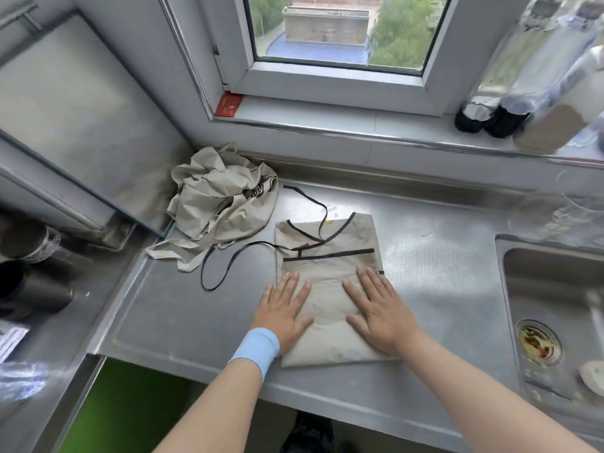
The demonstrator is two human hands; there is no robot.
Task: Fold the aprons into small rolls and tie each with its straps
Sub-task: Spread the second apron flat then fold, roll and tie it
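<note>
The sink [552,282] is sunk into the steel tabletop [170,315] at my right. Its drain strainer [538,342] holds some yellowish scraps, and a white object [593,377] lies at its near right edge, too cut off to name. On the windowsill [327,120] two dark-bottomed bottles [490,117] stand side by side. Just right of them is a blurred clear jar [552,125] with something brownish in its lower part.

The folded apron [327,243] lies flat on the tabletop in front of me, left of the sink. It is a beige rectangle with dark trim. My left grip [284,308] is open, fingers straight and spread, palm pressed flat on the apron's near left part. My right grip [379,312] is open the same way and presses the near right part. Neither one curls round anything. A blue wristband [256,349] sits on my left wrist.

A dark strap [212,276] runs out from the apron's left edge and loops across the bare tabletop. In the back left corner a crumpled apron [222,197] is heaped against the wall, with its pale straps spilling toward me.
</note>
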